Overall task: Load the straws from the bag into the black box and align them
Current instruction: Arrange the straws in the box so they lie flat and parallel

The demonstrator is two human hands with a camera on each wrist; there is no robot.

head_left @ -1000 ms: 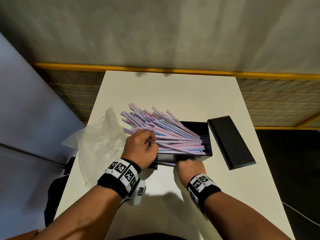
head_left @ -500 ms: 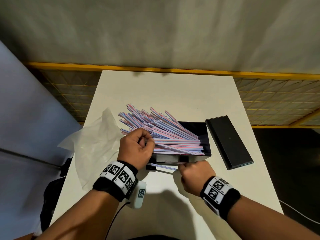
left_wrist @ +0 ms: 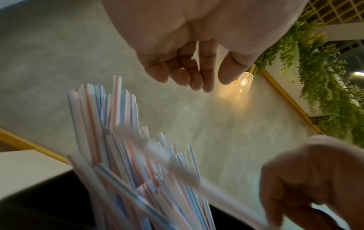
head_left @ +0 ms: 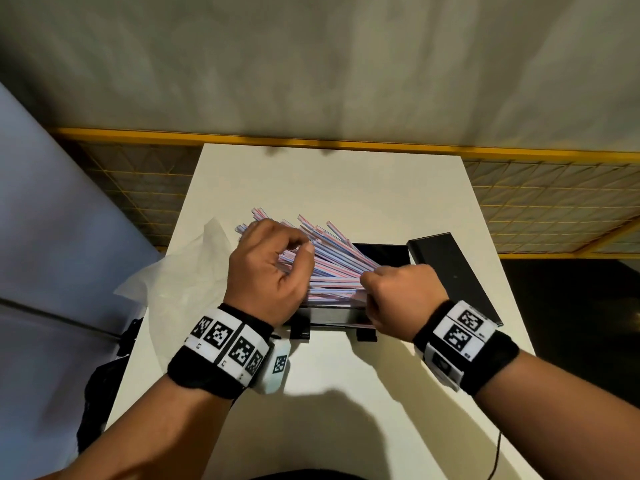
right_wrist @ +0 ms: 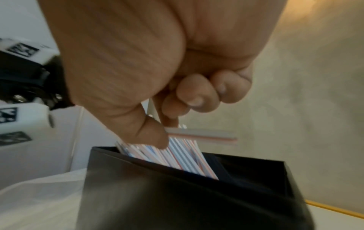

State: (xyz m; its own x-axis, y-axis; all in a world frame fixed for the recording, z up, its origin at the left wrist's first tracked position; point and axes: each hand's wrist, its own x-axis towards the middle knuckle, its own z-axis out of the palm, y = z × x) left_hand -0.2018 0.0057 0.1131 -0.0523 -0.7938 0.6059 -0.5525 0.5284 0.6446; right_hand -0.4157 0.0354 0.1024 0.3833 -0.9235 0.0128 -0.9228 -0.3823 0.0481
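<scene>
Several pink-and-blue striped straws (head_left: 332,268) lie fanned in the black box (head_left: 381,252), their left ends sticking out over its left side. My left hand (head_left: 273,268) hovers just above those ends. In the left wrist view its fingers (left_wrist: 197,74) hang loosely curled over the straws (left_wrist: 122,155) and hold nothing. My right hand (head_left: 391,292) is at the near right of the pile. Its thumb and fingers pinch a single straw (right_wrist: 206,136) above the straws (right_wrist: 177,155) in the box (right_wrist: 177,194).
The box's black lid (head_left: 453,271) lies flat just right of the box. A crumpled clear bag (head_left: 183,282) lies at the table's left edge. The white table (head_left: 346,188) is narrow, with a yellow-framed mesh fence behind it. A cable hangs at the near right.
My right hand picked up a loose straw from in front of the box and rose to the pile's right end. My left hand lifted off the straws and moved further back.
</scene>
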